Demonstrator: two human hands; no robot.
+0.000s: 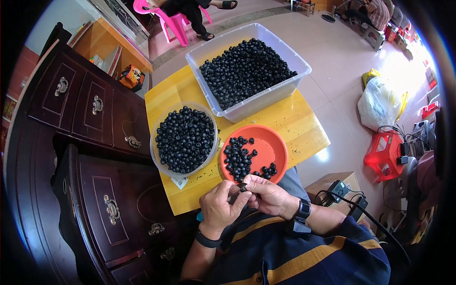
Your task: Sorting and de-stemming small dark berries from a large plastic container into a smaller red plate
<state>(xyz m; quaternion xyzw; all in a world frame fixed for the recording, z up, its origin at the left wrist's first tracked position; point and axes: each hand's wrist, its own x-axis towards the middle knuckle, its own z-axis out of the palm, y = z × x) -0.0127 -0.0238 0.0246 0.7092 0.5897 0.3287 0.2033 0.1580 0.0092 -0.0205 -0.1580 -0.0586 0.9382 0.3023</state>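
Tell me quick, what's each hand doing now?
Left hand: fingers curled at a dark piece; grip unclear.
Right hand: closed, pinching that dark piece.

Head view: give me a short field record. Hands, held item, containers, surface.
Hands: left hand and right hand, fingertips together
Held: small dark piece between them; bead or tool unclear
Bowl: orange-red bowl, near the hands, some black beads, right side bare
Tub: round clear tub, left of bowl, full of beads
Bin: rectangular clear bin, beyond bowl, large bead pile
Surface: yellow table, dark specks scattered
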